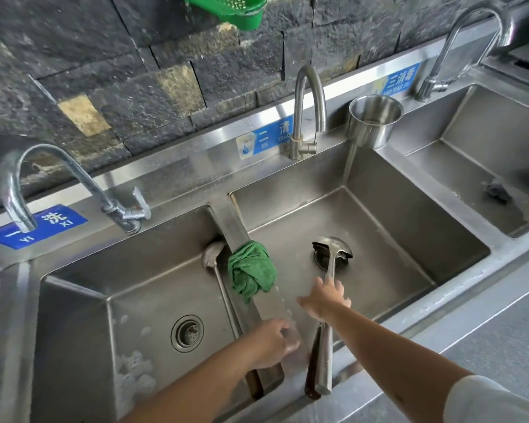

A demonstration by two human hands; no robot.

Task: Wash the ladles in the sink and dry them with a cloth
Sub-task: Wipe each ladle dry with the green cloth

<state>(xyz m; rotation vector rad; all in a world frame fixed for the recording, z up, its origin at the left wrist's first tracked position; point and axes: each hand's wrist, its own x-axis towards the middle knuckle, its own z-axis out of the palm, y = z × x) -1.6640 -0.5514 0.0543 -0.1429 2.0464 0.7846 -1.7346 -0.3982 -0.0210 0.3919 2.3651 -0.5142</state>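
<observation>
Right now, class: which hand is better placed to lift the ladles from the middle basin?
The right hand: it already touches the ladles. The left hand rests on the divider.

Head camera above a three-basin steel sink, looking forward and down

The single wide-angle view sits over the front rim of the middle basin (pixel 379 209), close enough that both forearms enter from the bottom edge, and it faces the dark stone wall (pixel 119 71) behind that basin. Left of the middle basin lies the left basin (pixel 74 315); right of it the right basin (pixel 486 141) runs to the frame's edge. The middle faucet (pixel 309 111) stands behind the middle basin, near the frame's centre. Straight edges bow toward the borders. There is no second view to overlap.
</observation>
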